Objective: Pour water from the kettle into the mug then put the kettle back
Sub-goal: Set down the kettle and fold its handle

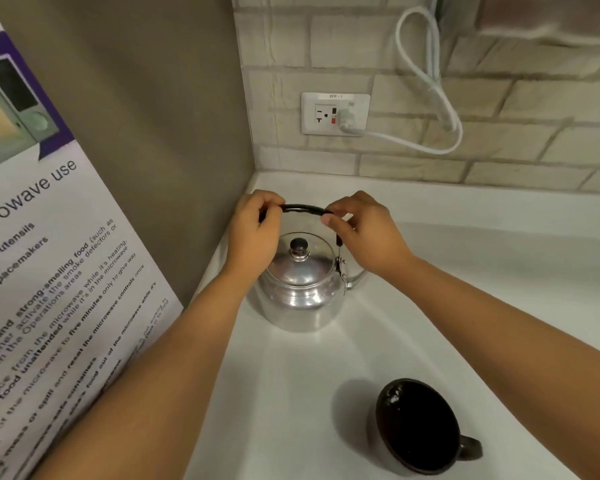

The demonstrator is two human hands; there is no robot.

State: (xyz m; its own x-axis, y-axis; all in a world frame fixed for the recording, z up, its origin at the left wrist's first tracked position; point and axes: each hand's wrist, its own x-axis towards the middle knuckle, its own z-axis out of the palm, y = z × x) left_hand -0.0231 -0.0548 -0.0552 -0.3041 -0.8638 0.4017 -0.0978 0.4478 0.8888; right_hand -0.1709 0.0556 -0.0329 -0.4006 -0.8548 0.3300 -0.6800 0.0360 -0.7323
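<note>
Kettle [300, 289] on table [447, 271], in the corner at 12 o'clock; mug [418, 426] at 5. Left hand [255, 230] and right hand [364, 230], fingers pinched on handle [303, 208]. Step: grasp. Next, likely: lift level, carry over mug.
</note>
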